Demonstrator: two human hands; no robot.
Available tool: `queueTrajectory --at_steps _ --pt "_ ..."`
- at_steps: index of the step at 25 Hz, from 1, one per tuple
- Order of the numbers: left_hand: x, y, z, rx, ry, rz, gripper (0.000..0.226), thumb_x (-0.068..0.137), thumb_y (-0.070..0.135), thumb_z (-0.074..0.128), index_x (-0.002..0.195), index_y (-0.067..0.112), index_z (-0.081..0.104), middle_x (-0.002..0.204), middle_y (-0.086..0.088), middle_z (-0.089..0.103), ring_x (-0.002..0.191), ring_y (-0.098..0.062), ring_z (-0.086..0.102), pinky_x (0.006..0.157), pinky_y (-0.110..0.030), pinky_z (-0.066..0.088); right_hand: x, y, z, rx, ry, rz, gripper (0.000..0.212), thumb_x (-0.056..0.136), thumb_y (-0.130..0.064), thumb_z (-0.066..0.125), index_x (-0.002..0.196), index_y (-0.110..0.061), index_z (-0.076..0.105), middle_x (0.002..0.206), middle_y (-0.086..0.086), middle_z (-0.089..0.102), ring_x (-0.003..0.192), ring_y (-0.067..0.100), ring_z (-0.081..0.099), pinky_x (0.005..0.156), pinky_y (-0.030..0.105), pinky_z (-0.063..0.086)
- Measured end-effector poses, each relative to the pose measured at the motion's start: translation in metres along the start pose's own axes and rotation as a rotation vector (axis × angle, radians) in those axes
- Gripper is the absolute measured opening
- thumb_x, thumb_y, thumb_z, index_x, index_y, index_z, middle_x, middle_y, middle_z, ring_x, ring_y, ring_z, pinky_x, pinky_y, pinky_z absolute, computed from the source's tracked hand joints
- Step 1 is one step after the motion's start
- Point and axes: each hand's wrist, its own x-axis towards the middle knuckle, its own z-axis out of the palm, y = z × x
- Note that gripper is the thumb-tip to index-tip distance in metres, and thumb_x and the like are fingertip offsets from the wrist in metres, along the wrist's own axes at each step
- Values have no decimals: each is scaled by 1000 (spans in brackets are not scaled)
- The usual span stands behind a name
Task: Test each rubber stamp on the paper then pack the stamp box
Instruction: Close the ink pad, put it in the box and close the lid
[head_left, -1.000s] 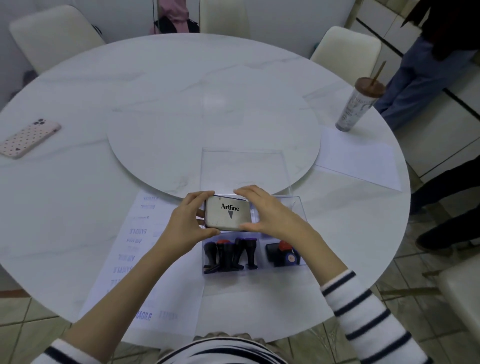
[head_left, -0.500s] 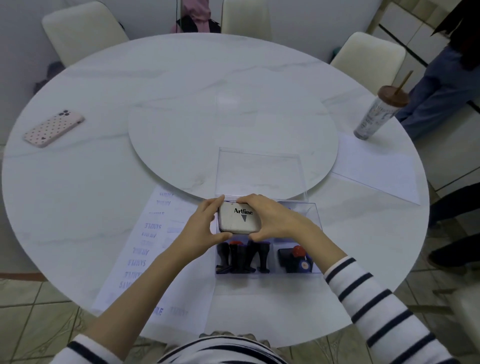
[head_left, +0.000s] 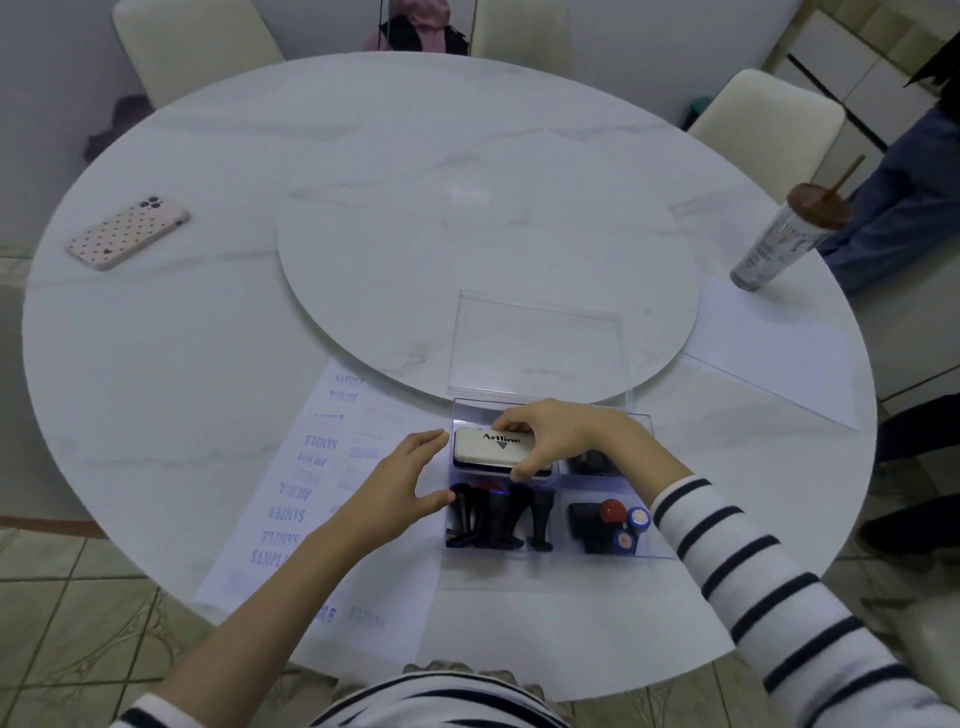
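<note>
The fingers (head_left: 514, 418) of your right hand (head_left: 563, 441) pinch the ink pad (head_left: 488, 449) by its far and near edges, low in the back-left compartment of the clear stamp box (head_left: 470, 408). Your left hand (head_left: 400, 483) hovers just beside the box's left wall, fingers loosely spread, holding nothing. Black-handled stamps (head_left: 493, 514) lie in the front-left compartment. The stamped paper (head_left: 311, 467) lies left of the box on the bench (head_left: 182, 364).
</note>
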Motion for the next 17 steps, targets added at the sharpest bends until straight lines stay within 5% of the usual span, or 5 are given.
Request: queueTrajectory --at_steps 9,17 --pt "0 -2 1 -5 0 1 64 85 24 62 140 19 30 146 1 34 130 -12 35 101 -17 24 0 2 2 40 15 -40 48 80 -25 65 126 -21 52 130 -1 53 108 10 45 94 24 34" --pt "2 -3 1 8 -1 -8 64 85 26 62 140 20 30 146 1 35 129 -13 36 101 -19 27 -1 7 28 58 319 -36 35 80 -16 64 115 -15 61 118 6 61 109 22 54 95 33 42"
